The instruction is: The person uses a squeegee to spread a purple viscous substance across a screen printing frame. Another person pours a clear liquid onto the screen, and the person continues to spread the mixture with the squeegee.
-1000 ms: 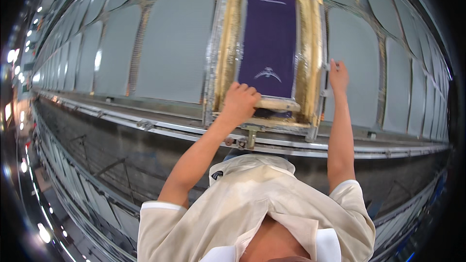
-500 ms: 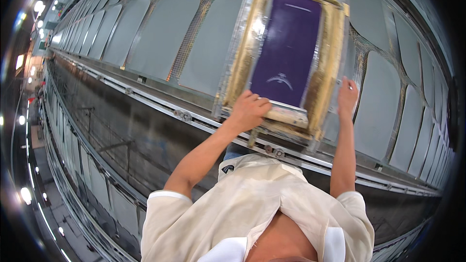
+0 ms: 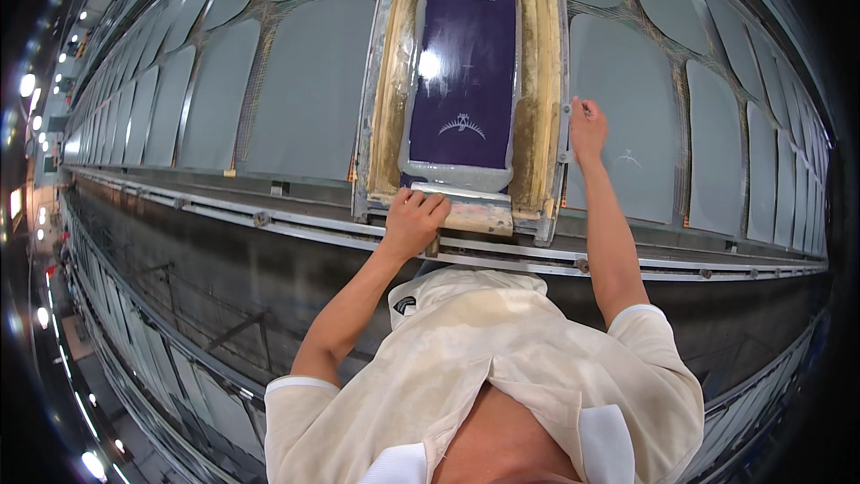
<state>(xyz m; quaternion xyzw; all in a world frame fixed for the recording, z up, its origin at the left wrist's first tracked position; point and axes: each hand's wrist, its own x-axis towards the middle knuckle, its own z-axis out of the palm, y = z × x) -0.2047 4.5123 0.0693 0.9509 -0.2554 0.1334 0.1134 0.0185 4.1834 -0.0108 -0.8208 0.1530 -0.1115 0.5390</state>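
A printing screen (image 3: 563, 54) with a metal outer frame and yellowed tape borders lies across the long table before me. Its window (image 3: 466, 72) looks deep purple, with a pale curved emblem and small light lettering, ringed by a glossy greyish band. At the near end rests a squeegee (image 3: 479, 217) with a worn pale grip and a silvery strip. My left hand (image 3: 416, 220) is closed over the squeegee's left end. Beside the screen's right rail, my right hand (image 3: 588, 130) is curled with its fingertips against the metal edge; part of its grip is hidden.
Grey rounded panels (image 3: 305, 90) cover the table in rows on both sides. One panel to the right bears a pale emblem (image 3: 629, 159). A metal rail (image 3: 340, 235) with bolts runs along the near edge. Another row of panels (image 3: 193, 376) stands behind me on the left.
The screen sits farther left and straighter in view, both hands still at it, as my viewpoint has turned. A pale emblem on the right-hand panel has come into view. The squeegee stays at the near end.
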